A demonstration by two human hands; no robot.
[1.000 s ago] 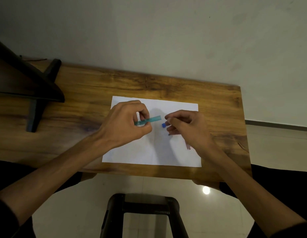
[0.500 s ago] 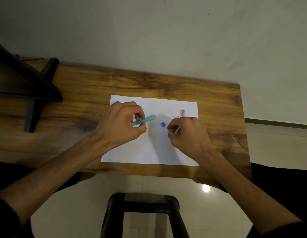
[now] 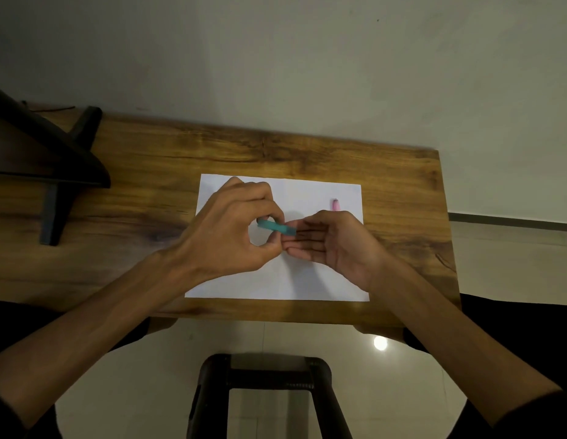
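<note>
Left of the white sheet of paper (image 3: 307, 280), a dark stand (image 3: 54, 172) sits on the wooden table (image 3: 149, 185), well apart from the work. Over the sheet's left half, the left hand (image 3: 231, 229) curls into a ring, thumb and forefinger pinching a short teal stick (image 3: 276, 226) near its left end. That leaves the right end free and pointing toward the sheet's middle, probably so the other hand can work on it. The stick is lifted off the paper, slightly tilted. Over the sheet's right half, the right hand (image 3: 333, 242) lies palm up with its fingers nearly straight and their tips meeting the stick's free end. It grasps nothing that I can see, though something small could be hidden between the fingertips. It seems placed to receive or steady that end. Toward the sheet's far right corner, a small pink piece (image 3: 336, 205) lies on the paper, just beyond the right hand, likely set aside within easy reach.
</note>
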